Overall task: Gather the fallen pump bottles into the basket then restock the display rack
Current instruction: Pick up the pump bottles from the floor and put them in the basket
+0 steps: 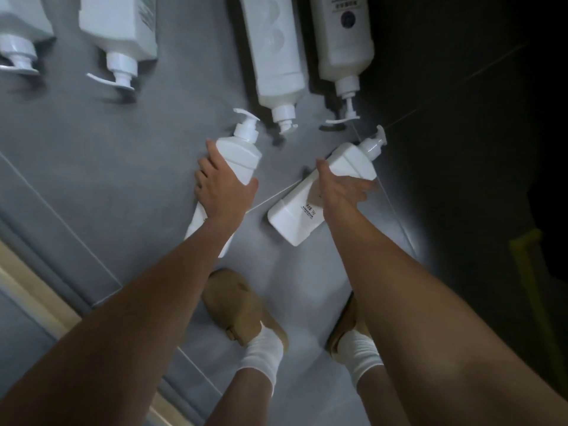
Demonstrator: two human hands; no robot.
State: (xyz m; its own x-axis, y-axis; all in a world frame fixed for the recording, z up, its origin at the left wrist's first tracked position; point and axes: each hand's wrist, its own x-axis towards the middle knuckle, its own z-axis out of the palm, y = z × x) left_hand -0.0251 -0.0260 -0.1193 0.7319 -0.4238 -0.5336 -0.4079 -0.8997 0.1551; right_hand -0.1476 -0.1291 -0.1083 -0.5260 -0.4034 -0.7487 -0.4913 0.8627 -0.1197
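Several white pump bottles lie on the grey floor. My left hand (222, 187) grips one white pump bottle (239, 155) round its body, pump pointing away from me. My right hand (341, 186) grips a second white pump bottle (347, 162) with small printed text near its base, its pump angled to the upper right. Beyond them lie a tall white bottle (273, 56) and a labelled white bottle (344, 41), pumps toward me. At the top left lie two more, one square bottle (120, 29) and another bottle (21, 29) cut off by the edge. No basket or rack is visible.
My feet in tan slippers (242, 309) and white socks (261, 355) stand on the floor just below the held bottles. A pale threshold strip (33, 299) runs along the lower left. The right side is dark, with a dim yellowish object (528, 272) there.
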